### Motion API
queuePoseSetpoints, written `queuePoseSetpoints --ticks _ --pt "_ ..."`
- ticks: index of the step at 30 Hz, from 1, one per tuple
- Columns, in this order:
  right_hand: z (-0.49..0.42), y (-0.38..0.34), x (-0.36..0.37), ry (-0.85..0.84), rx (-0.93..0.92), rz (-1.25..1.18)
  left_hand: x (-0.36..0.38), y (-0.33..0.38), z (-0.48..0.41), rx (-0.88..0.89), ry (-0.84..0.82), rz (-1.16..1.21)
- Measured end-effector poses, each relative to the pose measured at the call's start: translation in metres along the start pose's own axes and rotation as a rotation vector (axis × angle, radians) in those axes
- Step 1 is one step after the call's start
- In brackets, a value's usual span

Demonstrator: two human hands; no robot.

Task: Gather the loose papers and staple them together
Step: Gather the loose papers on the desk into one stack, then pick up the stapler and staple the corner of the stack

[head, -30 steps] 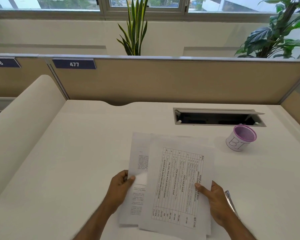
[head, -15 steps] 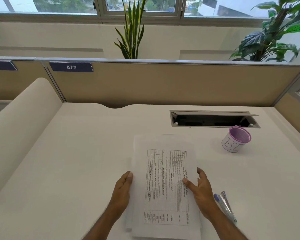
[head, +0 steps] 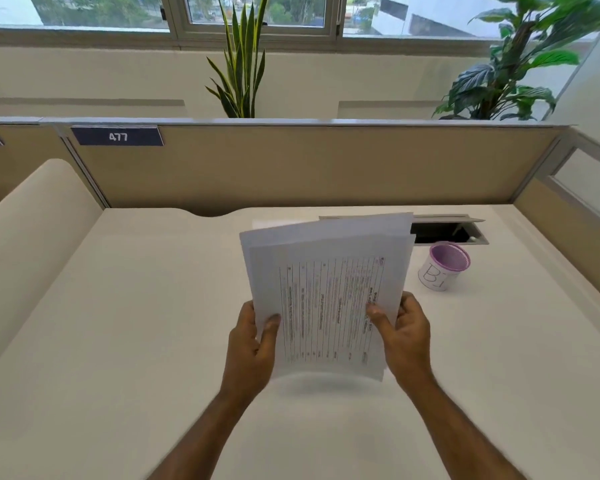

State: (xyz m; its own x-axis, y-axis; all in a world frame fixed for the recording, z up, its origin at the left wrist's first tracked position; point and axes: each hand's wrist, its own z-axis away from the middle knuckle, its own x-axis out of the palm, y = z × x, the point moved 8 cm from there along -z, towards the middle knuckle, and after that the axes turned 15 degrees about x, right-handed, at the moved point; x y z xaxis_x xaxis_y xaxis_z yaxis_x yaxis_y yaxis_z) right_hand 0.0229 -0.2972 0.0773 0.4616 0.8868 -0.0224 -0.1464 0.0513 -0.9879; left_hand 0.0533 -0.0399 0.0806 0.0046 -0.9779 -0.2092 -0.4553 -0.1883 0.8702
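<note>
Both hands are holding the stack of papers (head: 329, 292) up off the white surface (head: 118, 341), tilted back so the printed table on the top sheet is facing the camera. The left hand (head: 253, 344) is gripping the stack's lower left edge, its thumb lying across the front of the sheet and its fingers (head: 246, 313) wrapping behind. The right hand (head: 407, 332) is clasping the lower right edge the same way, thumb on the print, fingers curling around the back. The sheets are sitting nearly flush, with a rear sheet peeking out along the top and left edges. A soft shadow is falling on the surface under the stack's bottom edge. A purple mesh cup (head: 444, 266) marked with handwritten letters is standing at about 2 o'clock from the papers, apart from them. Just beyond it, a cable hatch (head: 447, 232) is lying open, partly hidden behind the stack's top right corner.
</note>
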Motion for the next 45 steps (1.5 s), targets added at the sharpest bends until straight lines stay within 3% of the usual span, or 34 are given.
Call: queuePoseSetpoints --ticks 12,26,36,41,45 --pt "0.006 0.035 0.005 -0.094 0.102 0.020 0.006 -0.006 0.016 -0.029 -0.049 -0.045" --pt "0.008 0.021 0.006 -0.072 0.016 0.040 0.001 0.017 0.008 0.043 0.033 0.020" --pt "0.017 0.033 0.007 -0.080 0.051 -0.009 0.009 0.010 0.014 -0.050 0.083 0.060" --pt "0.020 0.027 0.003 -0.154 0.066 0.018 -0.003 0.042 -0.013 0.040 0.189 0.053" --pt "0.021 0.004 -0.012 -0.103 0.064 0.055 -0.003 0.061 -0.029 0.072 0.106 0.007"
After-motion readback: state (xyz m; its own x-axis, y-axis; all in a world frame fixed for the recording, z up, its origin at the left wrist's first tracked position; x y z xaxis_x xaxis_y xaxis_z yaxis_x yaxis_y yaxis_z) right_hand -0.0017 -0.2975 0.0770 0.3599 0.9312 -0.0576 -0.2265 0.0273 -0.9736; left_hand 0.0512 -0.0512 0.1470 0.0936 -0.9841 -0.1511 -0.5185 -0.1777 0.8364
